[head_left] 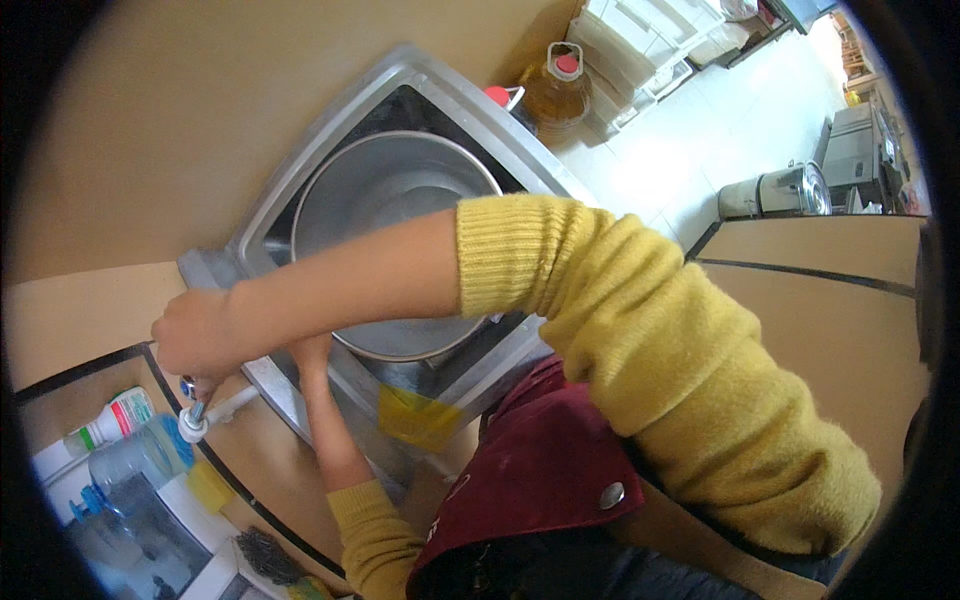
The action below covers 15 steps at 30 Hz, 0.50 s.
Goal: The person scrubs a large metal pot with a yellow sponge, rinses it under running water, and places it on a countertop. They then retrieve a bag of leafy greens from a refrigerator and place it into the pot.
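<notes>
A large round metal pot (397,176) stands inside a stainless steel sink (540,169). Across the pot reaches my right arm in a pushed-up yellow knit sleeve. My right hand (199,330) is closed around a chrome tap (196,411) at the sink's left corner, and its palm side is hidden. The tap joins a white pipe (232,405). My left hand (309,349) comes up from below, close to the pot's near rim. The right forearm covers most of it, so its fingers and anything in them are hidden.
Beyond the sink stand a jug of amber liquid (555,97) with a red cap and white plastic racks (637,45). Plastic bottles (142,450), a yellow sponge (208,486) and a dark scrubber (266,555) lie at lower left. A lidded metal pot (795,191) stands at far right.
</notes>
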Available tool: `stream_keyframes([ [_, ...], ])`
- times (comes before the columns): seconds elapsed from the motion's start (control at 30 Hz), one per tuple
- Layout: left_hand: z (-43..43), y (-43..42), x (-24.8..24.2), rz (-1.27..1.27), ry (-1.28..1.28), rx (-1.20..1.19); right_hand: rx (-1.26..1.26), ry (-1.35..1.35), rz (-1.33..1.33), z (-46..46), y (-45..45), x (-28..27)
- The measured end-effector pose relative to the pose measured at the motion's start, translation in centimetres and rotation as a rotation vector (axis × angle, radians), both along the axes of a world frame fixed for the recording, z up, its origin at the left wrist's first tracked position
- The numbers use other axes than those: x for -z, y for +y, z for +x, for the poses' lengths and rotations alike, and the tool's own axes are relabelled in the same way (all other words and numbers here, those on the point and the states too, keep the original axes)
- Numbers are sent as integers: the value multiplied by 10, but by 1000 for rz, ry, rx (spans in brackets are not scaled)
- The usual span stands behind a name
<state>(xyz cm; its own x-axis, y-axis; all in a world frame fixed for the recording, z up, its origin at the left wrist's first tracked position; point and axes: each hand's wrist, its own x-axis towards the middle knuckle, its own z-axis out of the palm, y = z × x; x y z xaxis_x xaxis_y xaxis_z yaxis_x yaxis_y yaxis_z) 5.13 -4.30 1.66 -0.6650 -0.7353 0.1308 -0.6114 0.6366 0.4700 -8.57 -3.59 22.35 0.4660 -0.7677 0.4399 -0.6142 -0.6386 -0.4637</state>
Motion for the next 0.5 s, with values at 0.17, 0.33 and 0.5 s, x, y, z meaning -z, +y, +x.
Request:
stream_keyframes([
  [0.17, 0, 4, 5, 163, -58, -119, 9, 0, -51, -2, -1, 2],
  [0.33, -3, 3, -1, 53, -66, -67, -1, -49, -56, -2, 2, 7],
  [0.5, 4, 1, -5, 457, -83, -194, 15, -104, -67, 1, 1, 10],
])
